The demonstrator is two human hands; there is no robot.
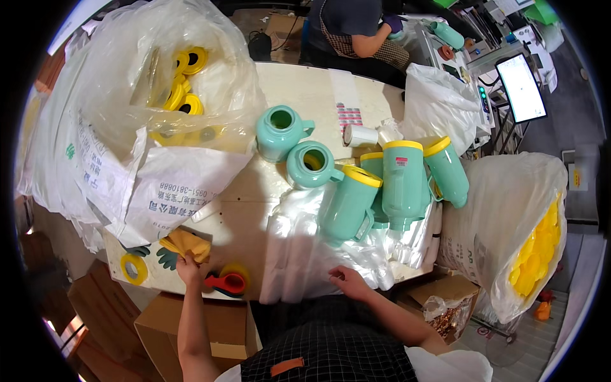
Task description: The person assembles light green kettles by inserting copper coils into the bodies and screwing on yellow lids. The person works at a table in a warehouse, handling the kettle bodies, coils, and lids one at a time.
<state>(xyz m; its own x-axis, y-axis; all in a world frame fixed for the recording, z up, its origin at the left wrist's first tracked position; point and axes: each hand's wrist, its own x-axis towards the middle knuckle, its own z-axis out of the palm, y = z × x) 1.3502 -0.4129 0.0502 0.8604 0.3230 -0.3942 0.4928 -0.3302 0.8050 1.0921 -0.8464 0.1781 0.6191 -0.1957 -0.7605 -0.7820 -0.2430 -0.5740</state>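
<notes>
My left hand (189, 268) is closed on a folded orange-yellow cloth (184, 244) at the table's left front. My right hand (349, 281) is at the front edge beside clear plastic bags (294, 245); its fingers are loosely bent and apart, with nothing seen in them. Beyond it, a mint-green jug (349, 207) with a handle and yellow end ring leans on the bags. To its right stand several similar jugs (404, 184), yellow ends up. Two more handled jugs, a farther one (273, 141) and a nearer one (305, 173), show open round tops without yellow rings.
A large plastic sack (210, 38) with yellow rings (189, 104) fills the left; another sack (490, 223) of yellow parts stands right. By my left hand lie a tape roll (133, 270), dark green glove (167, 258) and red tool (228, 282). A co-worker (347, 28) sits across.
</notes>
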